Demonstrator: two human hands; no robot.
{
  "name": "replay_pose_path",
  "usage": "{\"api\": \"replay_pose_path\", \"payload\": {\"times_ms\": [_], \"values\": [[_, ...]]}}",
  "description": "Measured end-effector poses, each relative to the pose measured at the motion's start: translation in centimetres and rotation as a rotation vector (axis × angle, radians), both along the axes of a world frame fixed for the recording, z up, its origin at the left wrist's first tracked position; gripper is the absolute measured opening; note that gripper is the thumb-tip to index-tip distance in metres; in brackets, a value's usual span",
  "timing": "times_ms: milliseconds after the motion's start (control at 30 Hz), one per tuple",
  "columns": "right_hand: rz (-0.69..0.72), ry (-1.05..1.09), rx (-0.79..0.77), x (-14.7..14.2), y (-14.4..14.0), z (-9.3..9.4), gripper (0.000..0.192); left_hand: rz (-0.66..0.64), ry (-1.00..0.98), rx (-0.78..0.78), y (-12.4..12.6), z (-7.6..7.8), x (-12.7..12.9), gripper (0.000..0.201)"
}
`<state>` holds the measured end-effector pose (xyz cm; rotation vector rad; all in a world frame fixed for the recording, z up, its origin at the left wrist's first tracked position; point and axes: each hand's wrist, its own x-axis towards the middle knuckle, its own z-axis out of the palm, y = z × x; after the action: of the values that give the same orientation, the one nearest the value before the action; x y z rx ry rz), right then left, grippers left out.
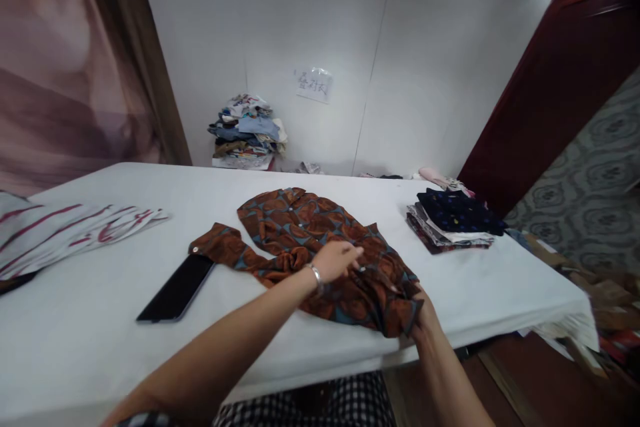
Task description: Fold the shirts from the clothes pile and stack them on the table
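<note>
A brown patterned button-up shirt (320, 213) with blue-grey shapes lies spread and partly bunched on the white-covered table (280, 353). One sleeve (220, 245) stretches left, its cuff overlapping a dark phone (176, 288). My left hand (336, 260), with a bracelet at the wrist, is over the middle of the shirt. Its fingers are curled inward; whatever they may hold is hidden. Near the front right edge of the garment, my right hand (419, 303) grips the shirt's fabric. Cloth covers most of those fingers.
Folded clothes (453, 220) are stacked on the right side of the table. Striped white and red fabric (70, 233) lies at the left. A tall clothing pile (249, 130) stands behind the far edge, below a paper sign (314, 85) on the wall.
</note>
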<state>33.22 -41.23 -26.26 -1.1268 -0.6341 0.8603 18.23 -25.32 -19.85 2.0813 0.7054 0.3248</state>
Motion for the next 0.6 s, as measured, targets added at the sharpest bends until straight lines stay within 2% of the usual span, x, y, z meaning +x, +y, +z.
{"api": "replay_pose_path", "payload": {"times_ms": [67,133,267,433,500,600], "values": [[0.013,0.015,-0.062,0.6,-0.4,0.6,0.049,0.134,0.076,0.213,4.2,0.6,0.1,0.035],[0.009,0.023,-0.117,0.8,-0.7,1.0,0.061,0.209,0.124,0.321,7.9,0.7,0.8,0.029],[0.041,-0.012,-0.174,0.6,-1.4,0.9,0.067,0.218,0.188,0.451,12.9,0.1,4.2,0.034],[0.22,-0.084,-0.346,0.3,-2.4,0.6,0.057,0.084,0.293,0.519,15.6,-1.3,9.5,0.045],[0.284,-0.13,-0.358,0.3,-2.6,1.0,0.05,0.052,0.362,0.507,16.1,-2.1,11.2,0.052],[0.388,-0.201,-0.355,0.6,-2.6,1.9,0.044,0.066,0.459,0.46,16.9,-2.8,13.2,0.045]]}}
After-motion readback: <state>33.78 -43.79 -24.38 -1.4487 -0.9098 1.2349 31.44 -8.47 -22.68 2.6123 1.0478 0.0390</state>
